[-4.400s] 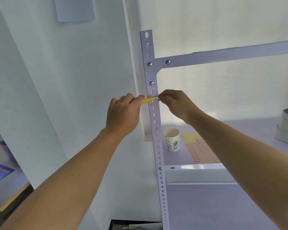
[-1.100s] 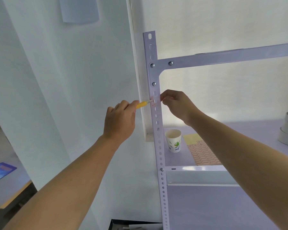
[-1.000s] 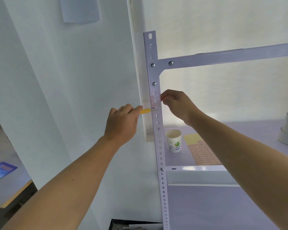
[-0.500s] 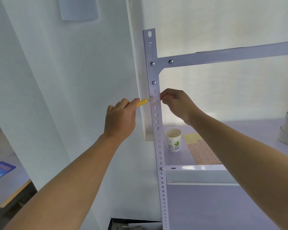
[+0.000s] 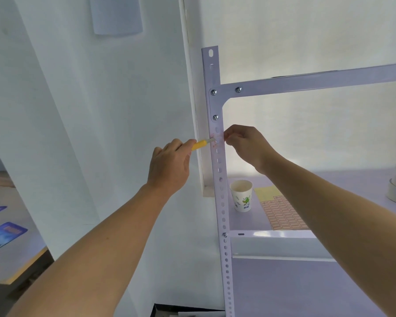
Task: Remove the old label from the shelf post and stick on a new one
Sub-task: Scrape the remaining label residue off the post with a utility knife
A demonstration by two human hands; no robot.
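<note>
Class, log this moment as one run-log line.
left hand: grips yellow tool, tip on label | right hand: at post beside label | label: reddish remnants

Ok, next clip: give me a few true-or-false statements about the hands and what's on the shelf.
1. The left hand grips a yellow-handled tool with its tip on the shelf post. True.
2. The paper cup lies on its side. False: it stands upright on the shelf.
3. The right hand is at the post's right edge, level with the tool's tip. True.
4. The label sheet lies left of the cup. False: it lies to the cup's right.
5. The post is clean at the tool's tip. False: reddish label remains show there.
</note>
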